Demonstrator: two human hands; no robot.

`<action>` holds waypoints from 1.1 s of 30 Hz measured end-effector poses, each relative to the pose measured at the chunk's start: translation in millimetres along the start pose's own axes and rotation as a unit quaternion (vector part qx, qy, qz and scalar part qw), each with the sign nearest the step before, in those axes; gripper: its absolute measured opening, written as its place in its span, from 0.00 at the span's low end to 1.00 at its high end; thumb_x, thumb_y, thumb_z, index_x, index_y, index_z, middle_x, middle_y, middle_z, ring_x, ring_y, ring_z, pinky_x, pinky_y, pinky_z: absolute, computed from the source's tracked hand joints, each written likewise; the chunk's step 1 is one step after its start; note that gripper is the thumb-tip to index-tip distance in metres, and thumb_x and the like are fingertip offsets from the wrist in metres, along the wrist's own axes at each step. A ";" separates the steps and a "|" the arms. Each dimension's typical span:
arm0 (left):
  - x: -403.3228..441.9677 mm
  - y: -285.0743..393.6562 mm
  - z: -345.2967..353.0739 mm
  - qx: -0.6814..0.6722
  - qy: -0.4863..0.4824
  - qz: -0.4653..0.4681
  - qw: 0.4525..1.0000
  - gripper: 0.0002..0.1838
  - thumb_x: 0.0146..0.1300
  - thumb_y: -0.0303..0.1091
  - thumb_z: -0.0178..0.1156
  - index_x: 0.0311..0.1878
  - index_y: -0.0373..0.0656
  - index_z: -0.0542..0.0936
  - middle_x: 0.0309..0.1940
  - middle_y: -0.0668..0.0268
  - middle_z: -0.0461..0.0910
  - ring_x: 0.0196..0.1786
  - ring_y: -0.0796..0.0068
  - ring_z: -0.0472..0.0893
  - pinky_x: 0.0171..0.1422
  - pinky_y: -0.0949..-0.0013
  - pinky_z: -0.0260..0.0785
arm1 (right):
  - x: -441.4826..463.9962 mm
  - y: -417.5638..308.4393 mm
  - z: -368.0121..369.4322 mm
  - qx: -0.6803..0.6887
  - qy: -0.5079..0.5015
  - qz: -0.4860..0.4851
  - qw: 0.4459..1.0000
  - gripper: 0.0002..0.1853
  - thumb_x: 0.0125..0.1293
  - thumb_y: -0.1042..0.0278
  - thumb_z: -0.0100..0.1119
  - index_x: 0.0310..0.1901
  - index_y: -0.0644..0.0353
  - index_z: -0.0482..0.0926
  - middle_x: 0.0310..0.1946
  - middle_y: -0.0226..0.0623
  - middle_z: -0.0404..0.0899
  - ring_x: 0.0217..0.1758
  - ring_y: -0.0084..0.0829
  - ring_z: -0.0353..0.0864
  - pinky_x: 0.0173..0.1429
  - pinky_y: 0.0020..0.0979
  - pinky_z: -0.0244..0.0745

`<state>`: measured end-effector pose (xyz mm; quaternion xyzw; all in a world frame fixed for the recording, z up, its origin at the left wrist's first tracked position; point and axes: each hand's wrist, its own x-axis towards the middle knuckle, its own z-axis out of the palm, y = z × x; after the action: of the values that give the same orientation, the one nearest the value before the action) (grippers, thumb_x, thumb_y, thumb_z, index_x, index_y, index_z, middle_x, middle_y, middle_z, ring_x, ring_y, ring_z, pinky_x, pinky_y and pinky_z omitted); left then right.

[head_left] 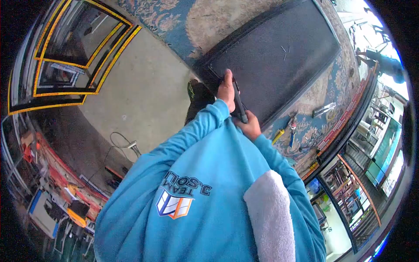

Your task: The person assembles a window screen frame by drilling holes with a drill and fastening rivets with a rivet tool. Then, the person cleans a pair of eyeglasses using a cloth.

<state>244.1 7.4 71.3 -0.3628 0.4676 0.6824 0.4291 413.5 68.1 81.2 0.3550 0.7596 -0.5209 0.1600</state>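
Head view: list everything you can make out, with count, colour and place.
dark bar: 1, black, between hands
panel: 1, black, on carpet
thin strips: seemingly 2, silvery, on panel
carpet: 1, blue and beige, under panel
hand tools: several, yellow, blue, silvery, on carpet
frames: several, black and yellow, upper left
floor: 1, grey, left
clutter: uncounted, mixed, edges
towel: 1, white, right chest
shirt: 1, blue, torso
left hand: 1, bare, upper bar
right hand: 1, bare, lower bar

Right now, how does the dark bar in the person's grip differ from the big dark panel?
The bar is long and narrow, while the panel is broad and flat. The bar is gripped near one end by the right hand, whereas the panel lies on a patterned covering. Both are dark.
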 end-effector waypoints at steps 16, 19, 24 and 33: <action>14.9 10.6 -107.3 0.238 0.033 0.077 0.968 0.22 0.66 0.48 0.65 0.51 0.40 0.74 0.37 0.65 0.77 0.34 0.75 0.79 0.41 0.66 0.76 | -67.9 60.4 -138.3 -0.124 0.336 0.029 0.933 0.24 0.59 0.54 0.72 0.50 0.64 0.79 0.37 0.42 0.84 0.38 0.34 0.83 0.45 0.34 0.77; 18.1 21.7 -87.1 0.211 -0.009 0.098 0.973 0.21 0.65 0.47 0.66 0.47 0.41 0.71 0.38 0.64 0.76 0.35 0.74 0.79 0.42 0.65 0.77 | -42.7 115.2 -156.8 -0.149 0.417 0.149 0.884 0.34 0.53 0.45 0.73 0.53 0.64 0.78 0.41 0.49 0.83 0.46 0.47 0.83 0.52 0.43 0.75; 27.9 19.4 -72.2 0.170 0.063 0.054 0.982 0.22 0.58 0.45 0.70 0.44 0.42 0.71 0.41 0.61 0.73 0.49 0.61 0.74 0.63 0.50 0.66 | -27.1 139.4 -155.0 -0.268 0.450 0.144 0.840 0.34 0.54 0.49 0.72 0.56 0.65 0.75 0.48 0.51 0.78 0.52 0.51 0.78 0.58 0.47 0.72; 11.9 34.3 -94.3 0.075 -0.027 -0.040 0.996 0.17 0.59 0.51 0.63 0.36 0.48 0.74 0.43 0.60 0.75 0.53 0.54 0.74 0.70 0.48 0.60 | 2.9 137.9 -60.4 0.008 0.350 0.141 0.926 0.42 0.66 0.31 0.50 0.56 0.74 0.73 0.49 0.60 0.78 0.55 0.52 0.78 0.62 0.44 0.68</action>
<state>216.9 -85.9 43.6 -0.3299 0.4908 0.6370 0.4945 516.5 152.1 10.5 0.6198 0.7052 -0.3410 -0.0471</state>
